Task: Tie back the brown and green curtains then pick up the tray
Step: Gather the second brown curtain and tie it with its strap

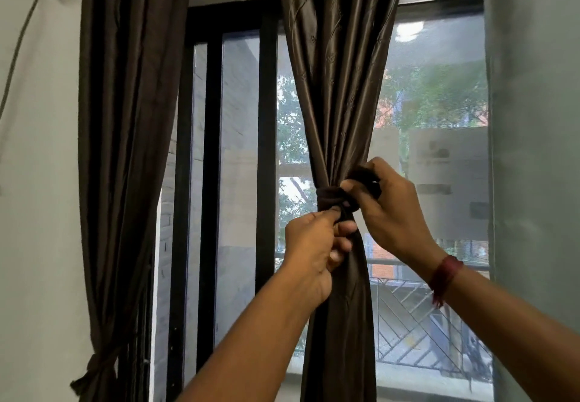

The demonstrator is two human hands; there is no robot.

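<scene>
— Daylight is coming through the dark-framed window (238, 156), with pale walls flanking it; what is happening in front of the glass?

— Both hands are working at the brown curtain (339, 87) hanging mid-window; it is being cinched at the waist by a dark tie-back (326, 196); the left hand (314, 254) is pinching one loose end just below the knot, fingers curled; the right hand (389, 210) is pinching the other end, up beside the knot.

— So which step is this?

— Tying, I am judging; the knot is looking formed but not yet drawn tight; the next move is calling for a firm pull on both ends, away from each other, without letting the glossy folds slide out.

— And the other curtain?

— A second curtain (125, 119) is hanging at the left, gathered low down by its own band; it is looking brown as well, so I cannot tell which one is meant as the green curtain.

— The tray?

— Nowhere in view; both hems are being cut off below, and fingers are hiding half the knot.
</scene>
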